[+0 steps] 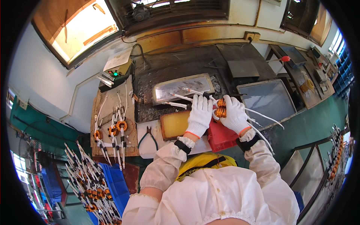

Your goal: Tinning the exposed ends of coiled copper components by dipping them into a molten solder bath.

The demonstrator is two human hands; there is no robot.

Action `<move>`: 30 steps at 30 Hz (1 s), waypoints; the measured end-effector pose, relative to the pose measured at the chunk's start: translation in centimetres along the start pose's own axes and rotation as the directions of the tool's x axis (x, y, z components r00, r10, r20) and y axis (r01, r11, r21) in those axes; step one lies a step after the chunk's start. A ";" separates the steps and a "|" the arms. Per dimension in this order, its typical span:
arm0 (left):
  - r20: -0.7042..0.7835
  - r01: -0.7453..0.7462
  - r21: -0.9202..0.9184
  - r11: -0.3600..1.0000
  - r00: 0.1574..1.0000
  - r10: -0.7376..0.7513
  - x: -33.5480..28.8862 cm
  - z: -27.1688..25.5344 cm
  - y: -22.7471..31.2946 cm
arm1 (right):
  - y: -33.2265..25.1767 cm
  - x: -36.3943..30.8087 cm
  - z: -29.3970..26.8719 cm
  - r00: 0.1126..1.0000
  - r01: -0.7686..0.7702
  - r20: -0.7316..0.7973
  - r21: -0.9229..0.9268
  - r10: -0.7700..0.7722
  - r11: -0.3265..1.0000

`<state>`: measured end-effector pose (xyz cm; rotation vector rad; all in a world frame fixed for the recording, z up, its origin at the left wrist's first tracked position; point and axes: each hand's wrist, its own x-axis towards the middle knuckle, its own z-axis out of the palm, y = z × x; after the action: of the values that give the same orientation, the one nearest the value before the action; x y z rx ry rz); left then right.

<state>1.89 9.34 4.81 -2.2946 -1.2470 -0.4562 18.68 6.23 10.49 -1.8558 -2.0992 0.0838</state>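
Note:
Both my hands wear white knitted gloves with orange cuffs. My right hand (233, 115) is closed around a pair of copper-wound ring coils (221, 108). White sleeved leads (264, 114) trail from it to the right. My left hand (200, 113) is closed over the coils' other white leads (181, 96); how its thumb sits is hidden. Those lead ends point left, above a metal-rimmed rectangular bath (164, 93) with a silvery surface. Under my hands stands a red plastic bin (221, 137). Left of it is a shallow tray of yellow liquid (176, 126).
Cutting pliers (149, 138) lie left of the yellow tray. More coils (121, 126) rest on a wooden board at the left. A blue bin (115, 180) and many leaded coils (91, 193) sit lower left. A control box (117, 64) shows a green light. A grey-surfaced tray (266, 98) is at right.

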 end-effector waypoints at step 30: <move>0.088 -0.087 -0.305 0.948 0.989 0.119 3.1 3.9 -3.4 | -4.7 3.1 1.1 0.961 -0.263 -0.144 -0.218 0.236 0.940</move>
<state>0.89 15.23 4.06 -2.6574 -1.1651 -0.5242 13.66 8.72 11.35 -2.2019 -1.8522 -0.2178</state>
